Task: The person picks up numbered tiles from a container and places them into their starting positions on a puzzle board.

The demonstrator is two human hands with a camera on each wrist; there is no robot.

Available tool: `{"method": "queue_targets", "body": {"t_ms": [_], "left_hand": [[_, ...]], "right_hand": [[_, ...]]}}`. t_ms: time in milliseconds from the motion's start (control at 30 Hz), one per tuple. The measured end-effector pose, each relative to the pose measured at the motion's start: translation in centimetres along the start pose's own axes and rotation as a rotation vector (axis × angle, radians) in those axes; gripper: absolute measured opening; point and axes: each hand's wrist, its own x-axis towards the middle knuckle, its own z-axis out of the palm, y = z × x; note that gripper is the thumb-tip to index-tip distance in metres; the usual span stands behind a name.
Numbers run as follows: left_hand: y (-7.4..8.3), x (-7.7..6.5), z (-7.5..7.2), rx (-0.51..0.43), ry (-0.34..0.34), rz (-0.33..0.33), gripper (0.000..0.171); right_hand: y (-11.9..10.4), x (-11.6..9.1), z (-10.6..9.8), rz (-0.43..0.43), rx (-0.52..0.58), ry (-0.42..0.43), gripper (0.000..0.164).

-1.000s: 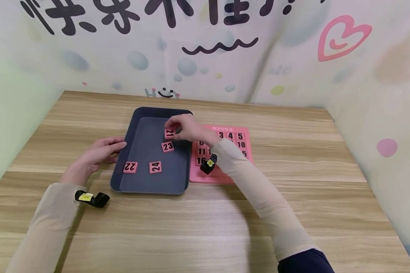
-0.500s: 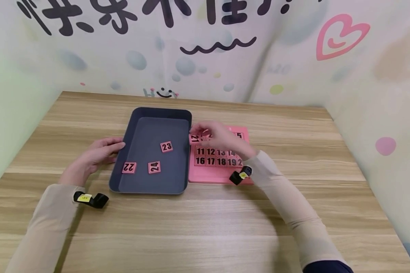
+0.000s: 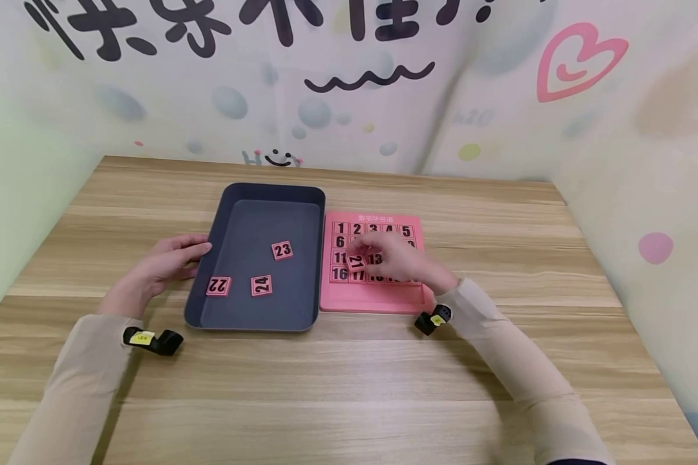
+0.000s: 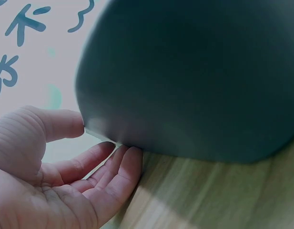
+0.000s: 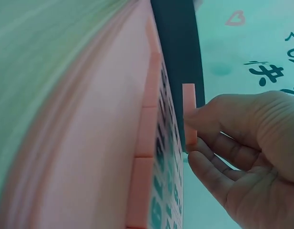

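Note:
My right hand [image 3: 400, 256] pinches a pink number tile [image 3: 355, 262] marked 21 between thumb and fingers, over the pink number board [image 3: 369, 298]. In the right wrist view the tile [image 5: 189, 95] stands edge-on, a little above the faces of the board's tiles. Rows from 1 to the high teens fill the board's upper part, partly covered by my hand; its lowest strip is bare. My left hand [image 3: 169, 259] holds the left rim of the dark blue tray [image 3: 241, 229]. In the left wrist view its thumb meets the rim and its fingers touch the outer wall [image 4: 185, 109].
Inside the tray lie loose tiles 23 [image 3: 282, 250], 22 [image 3: 218, 286] and 24 [image 3: 262, 285], turned different ways. The tray's right side stands right beside the board on a wooden table [image 3: 337, 387]. A printed wall covering [image 3: 349, 139] rises behind.
My right hand has carried tile 21 out of the tray, rightward and then toward me over the board's middle rows. My left hand stays at the tray rim.

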Motion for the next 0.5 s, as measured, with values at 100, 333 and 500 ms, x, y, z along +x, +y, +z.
{"method": "queue_targets", "body": {"t_ms": [100,333,500], "left_hand": [[-0.07,0.00,-0.04,-0.003,0.001,-0.001,0.064],[-0.16,0.03,-0.09,0.001,0.006,-0.001,0.064],[-0.06,0.02,-0.07,0.002,0.005,-0.003,0.064]], "right_hand": [[0.02,-0.11,0.25,-0.035,-0.017,-0.020,0.038],[0.15,-0.12,0.61,-0.085,-0.075,-0.029,0.039],[-0.03,-0.17,0.92,-0.043,-0.136,0.054,0.033]]}}
